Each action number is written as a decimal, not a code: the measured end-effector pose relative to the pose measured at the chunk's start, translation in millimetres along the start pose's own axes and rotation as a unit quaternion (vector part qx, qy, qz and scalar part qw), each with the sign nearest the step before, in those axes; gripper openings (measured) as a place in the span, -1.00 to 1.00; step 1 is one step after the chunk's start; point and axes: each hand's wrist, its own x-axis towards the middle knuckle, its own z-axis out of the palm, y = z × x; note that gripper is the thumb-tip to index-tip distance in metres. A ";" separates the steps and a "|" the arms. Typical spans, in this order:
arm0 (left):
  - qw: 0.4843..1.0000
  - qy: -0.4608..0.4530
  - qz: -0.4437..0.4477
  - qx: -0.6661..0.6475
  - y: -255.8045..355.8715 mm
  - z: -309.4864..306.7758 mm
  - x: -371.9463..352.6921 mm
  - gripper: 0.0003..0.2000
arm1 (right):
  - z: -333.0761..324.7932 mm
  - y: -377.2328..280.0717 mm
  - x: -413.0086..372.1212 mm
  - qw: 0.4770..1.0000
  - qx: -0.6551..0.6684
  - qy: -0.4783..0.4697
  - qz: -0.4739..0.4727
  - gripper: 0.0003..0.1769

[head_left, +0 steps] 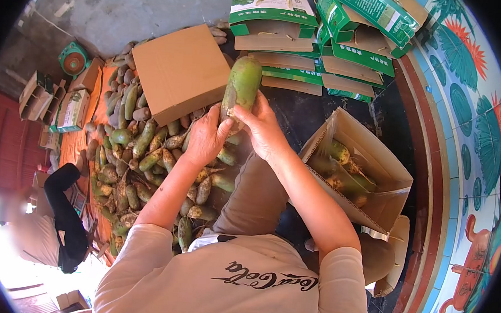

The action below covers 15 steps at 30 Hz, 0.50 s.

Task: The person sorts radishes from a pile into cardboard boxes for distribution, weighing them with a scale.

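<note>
A large green radish [242, 87] stands nearly upright in front of me, with brown soil on its lower end. My right hand [261, 127] is closed around its lower right side, thumb across the front. At the lower left, my left hand [207, 135] grips the soil-covered end between thumb and fingers. Beneath my hands spreads a big heap of green radishes [142, 144], many with soil and roots on them. An open cardboard box [394, 205] to my right has several radishes [342, 153] inside.
A closed brown carton [181, 69] sits on the heap. Green-and-white gift boxes [273, 14] are stacked ahead, more [366, 43] to their right. A green scale [74, 58] stands far left. Another person [56, 231] sits at left. A painted tile wall [465, 112] runs along the right.
</note>
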 end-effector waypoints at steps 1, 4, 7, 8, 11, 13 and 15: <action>1.000 0.019 -0.003 -0.007 0.9 2.5 -0.2 -0.48 | 1.6 -1.7 1.0 1.000 -0.015 -0.008 -0.016 -0.27; 0.994 0.100 -0.026 -0.026 -5.7 13.7 3.7 -0.61 | 4.0 -4.1 5.0 0.999 -0.023 -0.023 -0.026 -0.24; 0.985 0.150 -0.036 -0.075 -10.9 19.2 7.4 -0.77 | 9.1 -6.6 2.8 0.998 -0.030 -0.015 -0.045 -0.22; 0.983 0.143 -0.054 -0.106 -16.6 19.5 11.3 -0.80 | 7.7 -7.3 1.9 0.997 -0.061 -0.010 -0.049 -0.22; 0.974 0.123 -0.137 -0.128 -31.7 5.2 20.5 -0.81 | -0.3 -6.9 -0.9 0.982 -0.176 -0.012 -0.073 -0.21; 0.932 0.160 -0.120 -0.302 -22.9 -5.2 31.9 -0.72 | -7.1 -5.7 -1.3 0.952 -0.284 -0.022 -0.113 -0.21; 0.891 0.092 -0.145 -0.419 -13.0 -23.4 39.4 -0.67 | -10.9 -2.4 0.4 0.909 -0.386 -0.013 -0.155 -0.17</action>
